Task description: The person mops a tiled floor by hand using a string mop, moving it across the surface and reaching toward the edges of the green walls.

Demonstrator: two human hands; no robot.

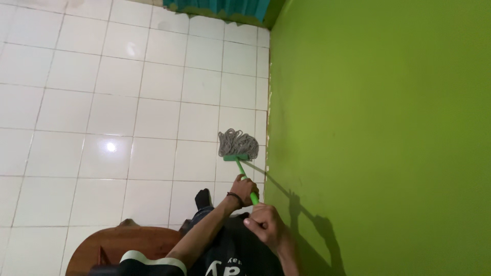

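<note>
While both hands grip its green handle (244,178), the mop (238,144) rests on the white tiled floor (112,112) beside the green wall (378,128).
Left hand (244,190), with a dark wristband, is clamped lower on the handle; right hand (265,225) is closed around its upper end. The grey string head lies ahead of both hands, just beside the wall.

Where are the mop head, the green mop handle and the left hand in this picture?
mop head (236,143), head view, on the grey strings.
green mop handle (241,169), head view, on the bare shaft below the head.
left hand (244,190), head view, on its back, gripping the handle.
</note>
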